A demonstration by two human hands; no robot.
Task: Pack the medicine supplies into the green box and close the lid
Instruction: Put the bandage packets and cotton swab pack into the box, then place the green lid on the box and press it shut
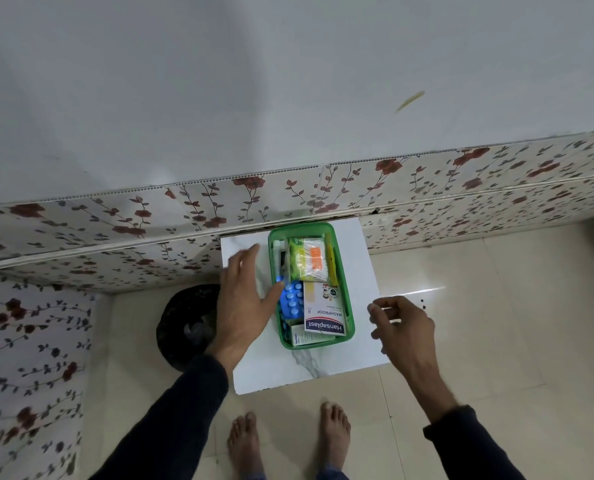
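Green box [350,327], translucent plastic with rounded corners and no lid on, sits centre frame on a white marble-look table [340,375], packed with a Hansaplast carton [324,311] reading "WASHPROOF", a blue blister pack [293,304], a clear bag of cotton swabs [311,259] and a small white carton [302,337]. Left hand [243,299] is spread flat and empty, thumb touching the box's left rim by the blister pack. Right hand [404,327], right of the box, is loosely curled, holding nothing.
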